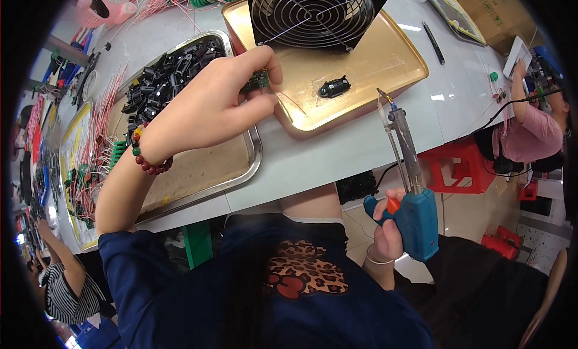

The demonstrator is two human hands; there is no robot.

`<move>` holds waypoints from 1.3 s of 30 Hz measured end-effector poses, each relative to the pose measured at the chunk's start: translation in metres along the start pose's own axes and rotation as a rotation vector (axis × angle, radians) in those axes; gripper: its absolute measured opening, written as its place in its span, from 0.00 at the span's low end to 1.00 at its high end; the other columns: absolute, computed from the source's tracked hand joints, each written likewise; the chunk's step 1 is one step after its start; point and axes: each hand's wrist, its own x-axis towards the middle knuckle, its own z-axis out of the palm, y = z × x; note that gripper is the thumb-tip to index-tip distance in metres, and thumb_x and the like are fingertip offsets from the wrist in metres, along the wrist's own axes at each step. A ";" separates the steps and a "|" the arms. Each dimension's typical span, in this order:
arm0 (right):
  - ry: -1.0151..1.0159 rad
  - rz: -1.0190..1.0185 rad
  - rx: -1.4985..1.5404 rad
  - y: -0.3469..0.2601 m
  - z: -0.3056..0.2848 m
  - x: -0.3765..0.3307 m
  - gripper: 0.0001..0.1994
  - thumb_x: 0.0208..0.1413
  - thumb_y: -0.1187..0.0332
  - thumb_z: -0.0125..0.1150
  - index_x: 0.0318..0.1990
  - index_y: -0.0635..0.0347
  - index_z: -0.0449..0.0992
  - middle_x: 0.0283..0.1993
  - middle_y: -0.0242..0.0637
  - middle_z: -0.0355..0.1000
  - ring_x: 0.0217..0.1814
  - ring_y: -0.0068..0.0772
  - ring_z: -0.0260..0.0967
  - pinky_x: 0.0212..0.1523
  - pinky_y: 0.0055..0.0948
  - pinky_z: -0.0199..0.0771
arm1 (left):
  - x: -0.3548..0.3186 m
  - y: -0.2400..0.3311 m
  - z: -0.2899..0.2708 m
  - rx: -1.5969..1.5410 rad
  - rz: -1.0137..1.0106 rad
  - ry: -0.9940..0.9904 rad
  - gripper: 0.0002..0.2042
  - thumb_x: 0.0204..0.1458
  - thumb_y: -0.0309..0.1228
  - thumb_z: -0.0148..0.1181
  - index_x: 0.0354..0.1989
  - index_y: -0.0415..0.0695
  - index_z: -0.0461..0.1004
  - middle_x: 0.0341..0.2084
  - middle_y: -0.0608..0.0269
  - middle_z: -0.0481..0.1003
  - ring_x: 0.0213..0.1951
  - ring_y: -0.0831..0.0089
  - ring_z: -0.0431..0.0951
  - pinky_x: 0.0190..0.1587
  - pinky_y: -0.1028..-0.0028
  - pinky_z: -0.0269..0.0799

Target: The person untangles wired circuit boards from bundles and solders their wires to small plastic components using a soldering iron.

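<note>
My left hand (pixel 217 105) pinches a small green circuit board (pixel 259 80) at the near left corner of a gold tray (pixel 367 66). A red and green bead bracelet circles that wrist. My right hand (pixel 385 228) grips the blue handle of a soldering gun (pixel 412 198), index finger on its orange trigger. The gun's metal tip (pixel 385 99) points up over the tray's near right edge, apart from the board. A small black part (pixel 334 87) lies alone in the gold tray.
A black fan (pixel 313 15) with a wire guard stands at the tray's far side. A steel tray (pixel 198 168) to the left holds several black parts (pixel 162 78). Red wired pieces (pixel 90 162) fill a tray further left. Another person (pixel 530 126) sits at right; a red stool (pixel 454 165) stands below the table.
</note>
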 end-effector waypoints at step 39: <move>0.020 0.000 0.003 0.002 -0.011 -0.001 0.25 0.45 0.69 0.54 0.51 0.75 0.65 0.48 0.50 0.66 0.28 0.29 0.65 0.30 0.24 0.63 | 0.023 0.016 0.018 0.288 0.118 0.106 0.07 0.40 0.26 0.53 0.27 0.35 0.74 0.21 0.55 0.74 0.21 0.66 0.72 0.25 0.74 0.67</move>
